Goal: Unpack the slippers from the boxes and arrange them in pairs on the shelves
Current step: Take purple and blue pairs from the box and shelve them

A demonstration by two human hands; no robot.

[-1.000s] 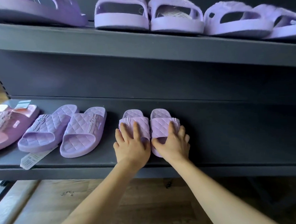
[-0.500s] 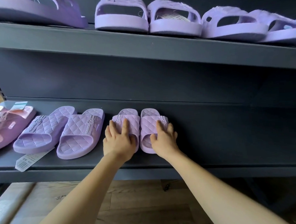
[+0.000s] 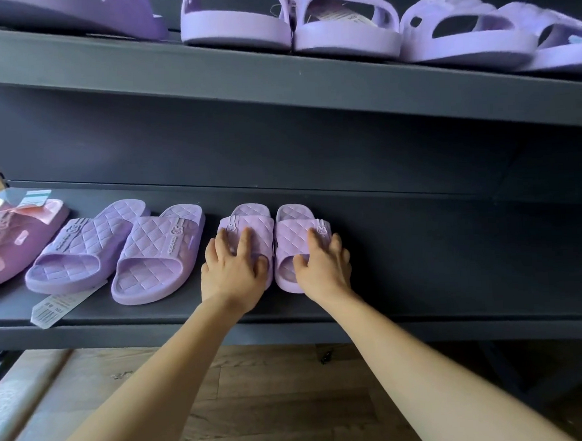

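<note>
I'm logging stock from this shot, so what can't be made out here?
Head view:
- Heel ends of the small purple pair: largely covered by the left hand and right hand resting on them.
- Paper tag print: too small to read.
- Pink slippers: cut off by the left edge.
- Top-shelf slipper, upper left: cut off by the top edge.

No text can be read. A barcode and fine print are carried by a white tag point(image 3: 63, 308) at lower left, and moulded lettering is seen below a bunny emblem point(image 3: 175, 230) on a lilac slipper point(image 3: 157, 261); both are too small to be deciphered.
</note>
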